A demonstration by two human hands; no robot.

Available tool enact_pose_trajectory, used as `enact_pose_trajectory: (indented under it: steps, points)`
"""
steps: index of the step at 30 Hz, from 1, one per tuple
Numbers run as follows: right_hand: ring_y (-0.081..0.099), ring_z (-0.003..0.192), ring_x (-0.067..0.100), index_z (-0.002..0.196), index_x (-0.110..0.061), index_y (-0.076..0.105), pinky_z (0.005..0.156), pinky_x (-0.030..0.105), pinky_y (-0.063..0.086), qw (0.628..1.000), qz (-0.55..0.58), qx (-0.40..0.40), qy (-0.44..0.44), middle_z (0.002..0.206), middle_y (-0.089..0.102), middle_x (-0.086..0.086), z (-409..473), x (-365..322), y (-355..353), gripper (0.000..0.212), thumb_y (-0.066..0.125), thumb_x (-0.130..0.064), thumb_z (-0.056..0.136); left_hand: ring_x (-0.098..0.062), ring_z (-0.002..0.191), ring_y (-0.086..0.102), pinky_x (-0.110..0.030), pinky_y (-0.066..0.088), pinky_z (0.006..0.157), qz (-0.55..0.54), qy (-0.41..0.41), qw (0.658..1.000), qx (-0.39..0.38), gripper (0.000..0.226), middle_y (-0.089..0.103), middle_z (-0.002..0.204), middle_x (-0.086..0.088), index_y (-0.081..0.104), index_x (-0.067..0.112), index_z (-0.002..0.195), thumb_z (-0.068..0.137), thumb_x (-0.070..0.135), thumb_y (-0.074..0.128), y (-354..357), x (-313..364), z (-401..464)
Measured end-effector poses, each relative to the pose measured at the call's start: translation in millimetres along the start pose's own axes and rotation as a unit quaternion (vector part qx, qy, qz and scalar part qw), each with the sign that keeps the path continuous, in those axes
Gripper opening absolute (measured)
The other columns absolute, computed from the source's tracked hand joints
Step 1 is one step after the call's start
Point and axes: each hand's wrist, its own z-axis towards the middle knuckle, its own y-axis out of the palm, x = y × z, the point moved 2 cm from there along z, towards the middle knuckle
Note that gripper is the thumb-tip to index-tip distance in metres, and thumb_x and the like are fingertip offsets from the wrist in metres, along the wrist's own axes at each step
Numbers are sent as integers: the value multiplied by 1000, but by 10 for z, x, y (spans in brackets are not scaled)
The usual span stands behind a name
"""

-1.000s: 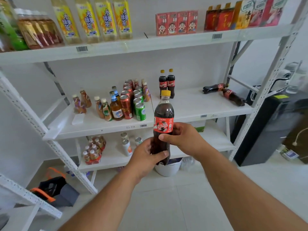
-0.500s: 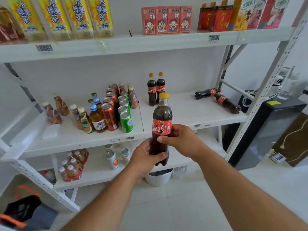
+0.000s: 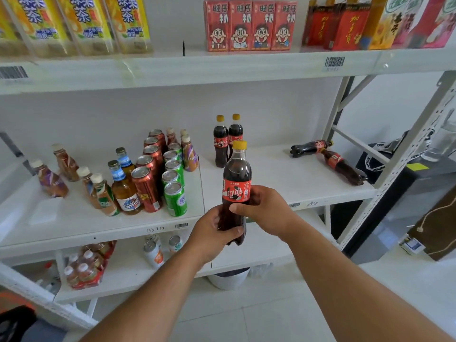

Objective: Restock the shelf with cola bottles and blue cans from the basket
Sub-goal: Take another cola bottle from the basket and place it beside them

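Observation:
I hold a cola bottle (image 3: 237,178) with a yellow cap and red label upright in front of the middle shelf (image 3: 283,183). My left hand (image 3: 212,233) grips its base from the left. My right hand (image 3: 266,208) grips it at the label's lower edge from the right. Two upright cola bottles (image 3: 227,139) stand at the back of the shelf. Two more cola bottles (image 3: 328,159) lie on their sides at the right. The black and orange basket (image 3: 14,319) shows at the bottom left corner, on the floor.
Red cans (image 3: 148,183), green cans (image 3: 174,191) and tea bottles (image 3: 103,193) fill the shelf's left half. Cartons (image 3: 249,25) line the top shelf. Cans and a bottle pack (image 3: 86,267) sit on the lower shelf. A white bucket (image 3: 229,278) stands underneath. A black case (image 3: 407,193) stands right.
The view has moved closer to the shelf and a little left. The bottle stays upright in both hands and now sits nearer the middle shelf's front edge.

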Motion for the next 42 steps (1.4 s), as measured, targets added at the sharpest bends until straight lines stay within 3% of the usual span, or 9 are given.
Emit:
enact_pose_trajectory:
  steps: [4,7,14,17,21,26,32,37,42]
  points:
    - [76,101,9,119,-24,76,100,35,58,1000,12,-12,-1,106,81,-8,277,178,-271,33,85,-24,87,-10,92,72,-28,61,82,38,-6,999,8,45,79,106,11,64,34,114,85,6,84,176,42,348]
    - [76,103,10,121,-25,75,103,40,58,1000,16,-23,-6,109,80,-8,510,308,-480,37,86,-24,86,-10,101,74,-29,62,85,63,-13,998,18,46,78,110,9,63,29,117,83,9,86,342,106,620]
    - [75,104,9,125,-23,73,103,39,58,996,34,-81,-5,110,80,-8,1027,560,-862,42,86,-19,86,-24,97,77,-50,64,83,74,-36,994,75,46,80,105,3,65,24,115,78,7,86,609,54,1171]
    - [75,103,9,123,-23,74,101,36,58,994,34,-103,-3,109,80,-7,1232,659,-915,41,87,-19,84,-22,99,77,-49,65,84,73,-43,992,90,48,80,106,4,64,25,116,78,7,86,639,-1,1324]
    - [76,102,9,123,-21,73,99,32,58,993,35,-115,6,109,80,-6,1477,780,-898,43,88,-17,83,-33,95,76,-49,62,78,66,-52,991,104,48,80,103,-3,63,18,118,78,4,85,584,-109,1524]
    - [76,102,8,124,-21,73,101,32,58,992,34,-118,18,109,81,-7,1760,853,-799,44,88,-14,83,-26,97,76,-50,62,82,55,-60,991,106,52,80,103,0,64,19,118,73,8,86,431,-242,1809]
    - [75,102,7,124,-24,73,102,32,57,994,12,-101,26,110,80,-9,2056,872,-656,44,87,-12,83,-32,85,75,-52,61,75,76,-40,992,88,46,80,95,-2,62,23,111,76,5,85,230,-394,2186]
    - [73,107,8,129,-26,70,105,35,55,995,-18,-88,34,113,79,-11,2245,952,-510,50,87,-19,83,-29,81,76,-54,63,77,95,-33,991,82,47,80,92,0,61,23,110,72,12,86,71,-540,2428]
    - [72,112,9,133,-28,68,107,38,54,995,-37,-94,28,117,77,-11,2474,1061,-395,53,87,-21,84,-16,86,77,-46,64,83,123,-32,988,87,51,80,97,10,61,28,114,73,18,89,-59,-650,2634]
